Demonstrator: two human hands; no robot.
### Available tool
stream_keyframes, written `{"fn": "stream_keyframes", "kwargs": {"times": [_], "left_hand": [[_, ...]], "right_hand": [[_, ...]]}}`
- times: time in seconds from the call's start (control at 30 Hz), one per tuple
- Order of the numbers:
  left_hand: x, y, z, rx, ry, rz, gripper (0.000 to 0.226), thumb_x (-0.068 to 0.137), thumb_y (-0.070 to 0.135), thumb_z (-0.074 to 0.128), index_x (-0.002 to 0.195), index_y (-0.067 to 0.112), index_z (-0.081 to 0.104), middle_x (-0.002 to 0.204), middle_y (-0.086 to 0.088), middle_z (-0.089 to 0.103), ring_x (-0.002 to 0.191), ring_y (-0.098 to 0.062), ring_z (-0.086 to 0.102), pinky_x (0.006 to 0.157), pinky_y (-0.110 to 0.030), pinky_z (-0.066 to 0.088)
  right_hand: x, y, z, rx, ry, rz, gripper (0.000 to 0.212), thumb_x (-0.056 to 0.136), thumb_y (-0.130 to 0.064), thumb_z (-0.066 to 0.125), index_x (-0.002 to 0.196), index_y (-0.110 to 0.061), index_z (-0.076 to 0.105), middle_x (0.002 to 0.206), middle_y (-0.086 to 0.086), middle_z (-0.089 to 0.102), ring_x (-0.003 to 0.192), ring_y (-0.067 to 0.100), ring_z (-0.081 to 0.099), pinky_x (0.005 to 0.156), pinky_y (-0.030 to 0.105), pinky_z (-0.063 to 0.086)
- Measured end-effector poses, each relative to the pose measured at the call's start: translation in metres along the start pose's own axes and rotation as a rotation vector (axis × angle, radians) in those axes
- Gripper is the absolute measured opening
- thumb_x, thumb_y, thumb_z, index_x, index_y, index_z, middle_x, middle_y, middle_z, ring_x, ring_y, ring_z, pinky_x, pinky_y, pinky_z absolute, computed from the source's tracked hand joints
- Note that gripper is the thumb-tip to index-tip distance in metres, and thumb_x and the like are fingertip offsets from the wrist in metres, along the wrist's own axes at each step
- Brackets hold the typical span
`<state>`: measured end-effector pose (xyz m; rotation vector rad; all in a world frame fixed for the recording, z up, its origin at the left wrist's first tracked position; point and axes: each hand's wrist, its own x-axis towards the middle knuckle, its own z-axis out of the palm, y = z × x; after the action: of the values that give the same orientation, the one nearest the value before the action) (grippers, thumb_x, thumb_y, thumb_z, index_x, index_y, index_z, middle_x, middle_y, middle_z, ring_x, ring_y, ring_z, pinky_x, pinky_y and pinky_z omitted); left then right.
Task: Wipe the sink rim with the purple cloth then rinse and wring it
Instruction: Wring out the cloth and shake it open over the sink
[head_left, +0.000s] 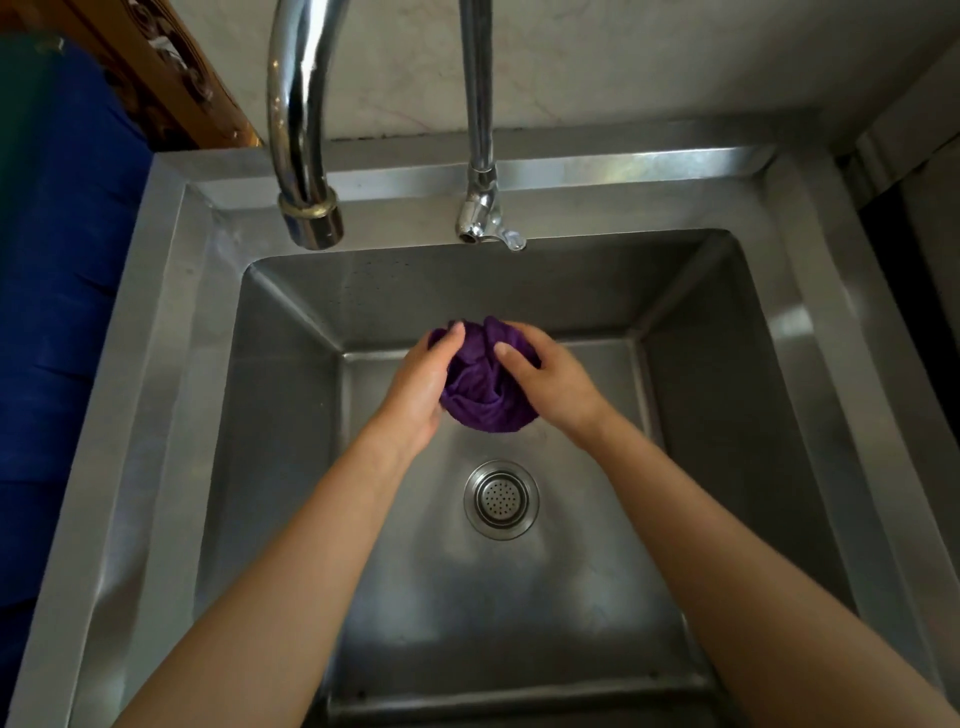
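The purple cloth (483, 397) is bunched into a ball between the left hand (418, 387) and the right hand (553, 387). The fingers (457, 332) of both curl round it, gripping it from either side. It is held inside the sink (171, 322), above the drain (501, 500).

Pale veined stone wall (649, 62), softly daylit. Carved wooden frame (171, 78) at the wall's left edge. Blue ribbed plastic container (62, 270) below-left of the wall.

Left hand (421, 387), right hand (556, 387), both gripping purple cloth (483, 397) (forearms extended)
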<state>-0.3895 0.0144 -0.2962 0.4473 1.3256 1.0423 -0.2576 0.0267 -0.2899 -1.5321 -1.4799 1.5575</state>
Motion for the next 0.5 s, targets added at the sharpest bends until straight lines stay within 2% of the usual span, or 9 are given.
{"fn": "stream_keyframes", "kwargs": {"times": [0.07,0.2,0.27,0.33,0.4,0.43,0.5], "left_hand": [[-0.005,-0.009,0.002,0.113,0.031,0.065,0.006,0.091,0.015,0.053,0.091,0.021,0.056,0.087,-0.001,0.063,0.078,-0.014,0.062,0.069,-0.029,0.050],[-0.017,-0.013,0.010,0.256,-0.051,0.108,0.023,0.088,0.015,0.057,0.101,0.035,0.057,0.101,-0.005,0.061,0.089,-0.019,0.060,0.078,-0.034,0.048],[-0.025,-0.006,0.013,0.415,-0.161,0.082,0.027,0.088,0.022,0.056,0.102,0.045,0.056,0.101,-0.003,0.060,0.090,-0.016,0.060,0.079,-0.034,0.047],[-0.034,0.002,0.018,0.560,-0.321,-0.006,0.025,0.084,0.036,0.058,0.108,0.042,0.053,0.107,0.005,0.062,0.096,-0.011,0.060,0.079,-0.028,0.049],[-0.040,0.003,0.024,0.700,-0.432,-0.025,0.054,0.071,0.042,0.071,0.117,0.034,0.043,0.107,0.010,0.059,0.092,-0.004,0.059,0.077,-0.019,0.049],[-0.042,0.001,0.029,0.766,-0.456,-0.008,0.067,0.065,0.037,0.078,0.119,0.032,0.038,0.105,0.012,0.056,0.089,-0.001,0.058,0.072,-0.018,0.049],[-0.047,-0.008,0.042,0.846,-0.461,0.065,0.077,0.062,0.020,0.084,0.118,0.031,0.033,0.103,0.015,0.052,0.085,0.002,0.056,0.065,-0.013,0.049]], "right_hand": [[-0.006,0.001,-0.010,-0.004,0.042,0.010,0.032,0.095,-0.018,0.047,0.125,-0.012,0.054,0.117,0.009,0.065,0.106,0.020,0.061,0.098,0.034,0.047],[-0.016,0.002,-0.024,-0.084,0.082,0.013,0.026,0.096,-0.020,0.043,0.114,-0.007,0.058,0.109,0.015,0.067,0.098,0.024,0.061,0.086,0.032,0.046],[-0.020,0.004,-0.033,-0.146,0.104,0.026,0.027,0.096,-0.023,0.044,0.110,-0.006,0.060,0.105,0.015,0.068,0.098,0.026,0.061,0.076,0.026,0.041],[-0.024,0.005,-0.042,-0.210,0.105,0.028,0.027,0.094,-0.025,0.047,0.110,-0.007,0.061,0.105,0.013,0.068,0.099,0.025,0.061,0.070,0.020,0.035],[-0.028,0.001,-0.047,-0.202,0.099,0.034,0.029,0.093,-0.026,0.050,0.116,-0.009,0.058,0.108,0.009,0.066,0.104,0.022,0.059,0.075,0.019,0.036],[-0.030,-0.002,-0.048,-0.150,0.094,0.047,0.031,0.093,-0.027,0.050,0.119,-0.010,0.056,0.109,0.007,0.063,0.105,0.020,0.057,0.082,0.020,0.039],[-0.034,-0.006,-0.051,-0.036,0.078,0.075,0.033,0.094,-0.027,0.050,0.123,-0.011,0.053,0.112,0.005,0.060,0.105,0.017,0.055,0.093,0.028,0.043]]}}
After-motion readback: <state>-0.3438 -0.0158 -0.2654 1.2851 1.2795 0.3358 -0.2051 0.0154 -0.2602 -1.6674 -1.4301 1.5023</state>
